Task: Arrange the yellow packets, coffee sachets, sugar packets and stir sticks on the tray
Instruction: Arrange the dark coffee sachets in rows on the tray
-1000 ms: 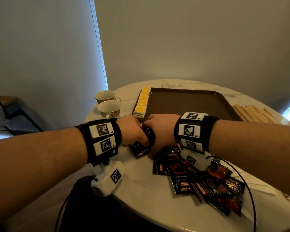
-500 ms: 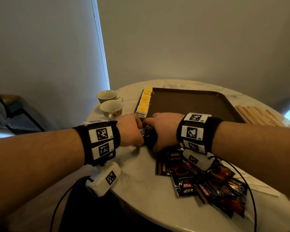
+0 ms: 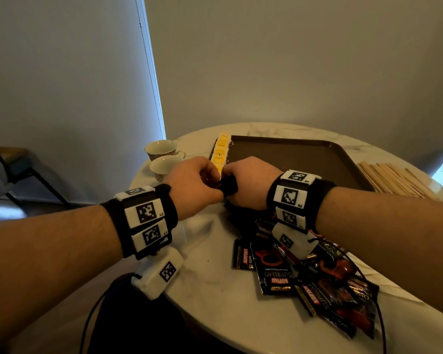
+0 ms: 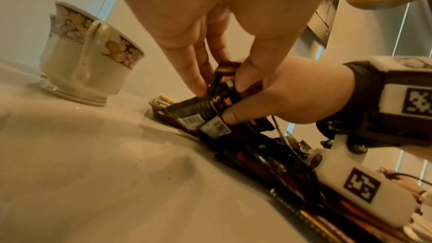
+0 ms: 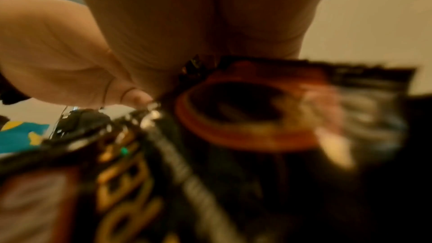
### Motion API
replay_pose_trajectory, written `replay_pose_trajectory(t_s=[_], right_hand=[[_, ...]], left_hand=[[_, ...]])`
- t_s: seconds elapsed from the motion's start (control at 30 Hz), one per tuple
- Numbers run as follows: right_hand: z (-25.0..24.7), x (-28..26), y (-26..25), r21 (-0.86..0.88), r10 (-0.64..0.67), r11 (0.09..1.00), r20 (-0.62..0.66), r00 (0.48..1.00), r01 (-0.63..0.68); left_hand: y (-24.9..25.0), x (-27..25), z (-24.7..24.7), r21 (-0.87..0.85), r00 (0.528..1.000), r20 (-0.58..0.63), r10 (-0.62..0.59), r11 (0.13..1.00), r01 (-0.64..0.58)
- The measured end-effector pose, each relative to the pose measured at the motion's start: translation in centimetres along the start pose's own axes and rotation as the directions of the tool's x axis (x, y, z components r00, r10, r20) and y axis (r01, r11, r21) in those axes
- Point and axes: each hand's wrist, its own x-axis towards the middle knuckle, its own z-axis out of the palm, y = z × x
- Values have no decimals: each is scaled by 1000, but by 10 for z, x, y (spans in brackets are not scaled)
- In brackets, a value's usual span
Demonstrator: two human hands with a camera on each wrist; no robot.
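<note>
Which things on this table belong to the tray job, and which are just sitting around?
Part of the job:
tray
yellow packets, lined along its left edge
coffee sachets on the table, a few held by left hand and right hand
stir sticks

Just lying about:
two teacups

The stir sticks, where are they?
In the head view, the stir sticks lie in a pile on the table, far right, just beside the tray's right edge.
</note>
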Motion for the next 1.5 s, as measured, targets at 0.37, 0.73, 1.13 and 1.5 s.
replay_pose_trajectory(t_s=[0.37, 0.73, 1.13, 1.5], right_hand=[[-31, 6, 37, 379, 183, 919, -173, 968, -106], [-23, 12, 86, 973, 415, 231, -115, 902, 18], [-4, 44, 109, 985, 539, -131, -26, 842, 114], [-14, 65, 128, 980, 416, -175, -12, 909, 93]], left_hand=[[-4, 16, 1, -283, 994, -83, -70, 958, 44], [11, 56, 19, -542, 967, -221, -130, 840, -11], [51, 100, 56, -675, 865, 440, -240, 547, 495], [56, 155, 68, -702, 950, 216, -227, 640, 312]])
